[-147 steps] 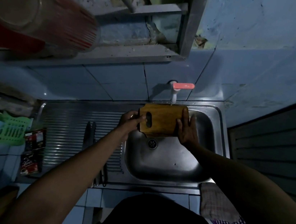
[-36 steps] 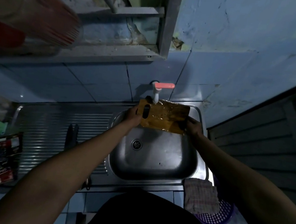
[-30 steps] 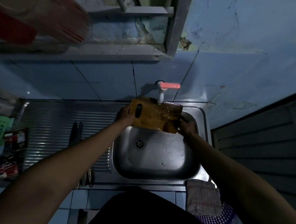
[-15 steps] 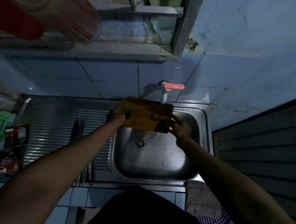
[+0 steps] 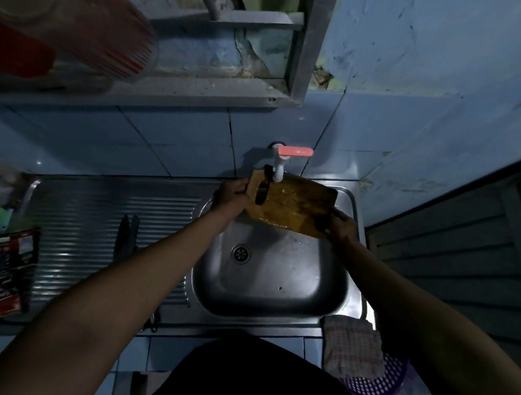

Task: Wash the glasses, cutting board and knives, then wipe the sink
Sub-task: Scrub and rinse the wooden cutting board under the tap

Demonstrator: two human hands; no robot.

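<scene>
Both hands clamp the board under the tap, above the sink: left hand at its slotted end, right hand at the opposite corner. The wet wood could slip from either grip and drop into the basin.

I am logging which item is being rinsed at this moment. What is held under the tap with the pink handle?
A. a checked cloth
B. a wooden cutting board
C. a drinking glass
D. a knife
B: the wooden cutting board sits under the tap, wet and shiny, with the left hand gripping its slotted end and the right hand its other end, above the sink.
</scene>
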